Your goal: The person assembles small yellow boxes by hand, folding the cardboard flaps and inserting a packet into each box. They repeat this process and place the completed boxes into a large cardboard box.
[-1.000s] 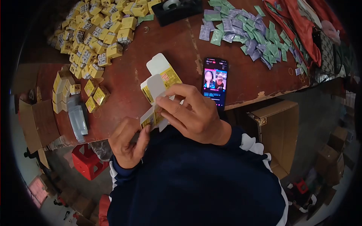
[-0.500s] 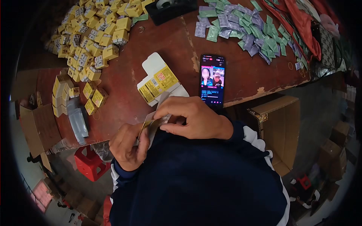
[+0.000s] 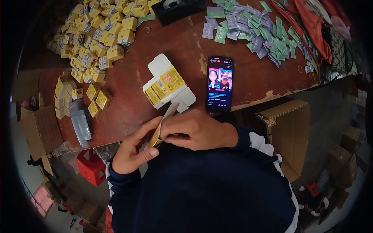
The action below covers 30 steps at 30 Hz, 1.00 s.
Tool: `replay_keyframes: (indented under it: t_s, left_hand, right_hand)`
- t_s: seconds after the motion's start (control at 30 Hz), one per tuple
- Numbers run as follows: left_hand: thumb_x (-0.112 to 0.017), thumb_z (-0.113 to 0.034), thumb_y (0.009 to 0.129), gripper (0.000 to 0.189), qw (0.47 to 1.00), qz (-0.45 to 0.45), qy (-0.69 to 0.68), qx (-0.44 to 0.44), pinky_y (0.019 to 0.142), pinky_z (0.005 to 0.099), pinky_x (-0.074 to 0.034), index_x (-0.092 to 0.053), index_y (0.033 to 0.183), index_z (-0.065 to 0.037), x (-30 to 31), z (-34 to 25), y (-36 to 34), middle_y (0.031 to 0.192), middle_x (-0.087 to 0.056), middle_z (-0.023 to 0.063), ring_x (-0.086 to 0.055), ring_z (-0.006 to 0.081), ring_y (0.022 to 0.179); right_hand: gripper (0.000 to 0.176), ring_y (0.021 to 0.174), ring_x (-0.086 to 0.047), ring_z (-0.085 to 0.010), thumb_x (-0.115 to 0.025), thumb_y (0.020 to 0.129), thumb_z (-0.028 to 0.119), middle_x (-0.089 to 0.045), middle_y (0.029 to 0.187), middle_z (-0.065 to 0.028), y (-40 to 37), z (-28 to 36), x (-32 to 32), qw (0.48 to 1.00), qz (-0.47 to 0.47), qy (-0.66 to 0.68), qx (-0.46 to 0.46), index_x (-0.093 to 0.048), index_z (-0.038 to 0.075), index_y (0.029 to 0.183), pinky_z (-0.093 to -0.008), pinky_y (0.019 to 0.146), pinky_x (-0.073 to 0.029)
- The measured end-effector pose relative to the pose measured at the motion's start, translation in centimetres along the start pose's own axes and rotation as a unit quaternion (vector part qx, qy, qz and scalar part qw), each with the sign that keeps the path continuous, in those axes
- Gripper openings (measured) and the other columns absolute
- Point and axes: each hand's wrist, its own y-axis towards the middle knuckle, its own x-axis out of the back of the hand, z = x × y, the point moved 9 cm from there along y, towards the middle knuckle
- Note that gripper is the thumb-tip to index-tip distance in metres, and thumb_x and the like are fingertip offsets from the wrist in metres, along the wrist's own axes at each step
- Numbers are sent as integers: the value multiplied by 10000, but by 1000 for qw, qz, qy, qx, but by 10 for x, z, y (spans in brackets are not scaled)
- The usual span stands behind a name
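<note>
Between my two hands, over the table's front edge, is a small yellow and white carton (image 3: 155, 139), tilted with one white flap sticking up. My left hand (image 3: 134, 149) grips it from the left, thumb on the near side and fingers behind. My right hand (image 3: 196, 130) is closed at the carton's right side, its fingertips at the opening; whether they pinch anything is hidden. Just beyond lies a flattened yellow and white carton (image 3: 167, 86), printed side up. A lit phone (image 3: 220, 83) rests to its right.
Yellow boxes (image 3: 97, 39) are heaped at the back left, with several stacked nearer. A clear plastic tray (image 3: 81, 126) lies at left. Green and purple sachets (image 3: 252, 29) cover the back right. An open cardboard box (image 3: 289, 136) stands right; a red stool (image 3: 90, 167) is below left.
My left hand has opened wider around the carton and turned it more upright. My right hand has moved slightly down, its fingertips now at the carton's opening.
</note>
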Motion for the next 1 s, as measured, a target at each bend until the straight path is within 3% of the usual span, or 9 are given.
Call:
replay_keyframes:
  t_s: [0.07,0.2,0.27,0.47,0.53,0.57,0.7,0.83,1.0]
  left_hand:
    - [-726,-178,896,749,999,4,-42,-2,1123,359,-317,-334,1491,53,2,2,1,1369,-524,160,-466,249,1323]
    - [-804,-116,811,774,999,-28,-21,0,1095,355,-352,-404,1455,40,2,4,3,1306,-559,146,-504,243,1268]
    - [-835,-96,765,712,977,-50,196,-67,1046,346,-398,-495,1378,29,-2,-17,7,1233,-592,129,-548,221,1194]
    - [-826,-72,784,606,985,-155,35,-70,989,298,-436,-540,1313,5,1,-12,14,1174,-637,81,-587,159,1110]
    - [-796,-37,822,567,981,-164,-29,-101,999,293,-435,-531,1322,-20,6,-8,16,1198,-632,56,-581,138,1118]
    - [-796,-37,822,567,980,-170,-28,-104,999,293,-435,-531,1322,-20,8,-6,18,1198,-632,56,-581,138,1118]
    - [-776,-15,830,664,966,-174,-107,-161,983,295,-453,-425,1393,-23,-2,-17,29,1212,-623,90,-588,159,1122]
    - [-751,-18,852,727,931,-184,-196,-248,966,308,-470,-319,1436,-28,-14,-27,33,1281,-565,134,-589,201,1144]
    - [-714,-42,889,641,933,-169,-86,-307,968,326,-473,-343,1411,-21,-15,-27,26,1327,-474,134,-575,216,1169]
  right_hand:
    - [237,853,-678,-285,-735,816,44,-659,966,-102,0,12,3,998,-18,-5,54,-644,28,1034,-352,704,-538]
    - [290,897,-664,-300,-750,809,88,-648,1033,-96,-1,8,-7,996,78,-34,-9,-656,35,1077,-375,730,-539]
    - [289,891,-665,-296,-758,805,106,-641,1053,-96,-3,8,-11,993,106,-45,-8,-661,34,1068,-378,720,-539]
    - [339,888,-677,-276,-803,779,137,-646,1062,-103,4,18,8,989,64,-129,19,-658,30,1066,-338,728,-567]
    - [380,894,-685,-258,-806,784,205,-640,1141,-87,0,39,50,974,-160,-135,91,-652,42,1090,-330,741,-549]
    - [501,1038,-652,-249,-819,786,216,-611,1245,-115,-11,24,60,978,-203,-40,25,-621,48,1214,-331,831,-538]
    - [665,1239,-551,-292,-792,832,289,-565,1337,-147,-12,1,51,988,-153,9,27,-524,16,1377,-367,993,-463]
    - [702,1276,-531,-331,-744,875,350,-521,1393,-194,-15,-14,30,983,-162,90,13,-483,-23,1410,-390,1049,-416]
    - [655,1209,-565,-322,-724,890,334,-545,1325,-213,-6,-2,35,978,-196,52,42,-504,-28,1390,-378,1005,-449]
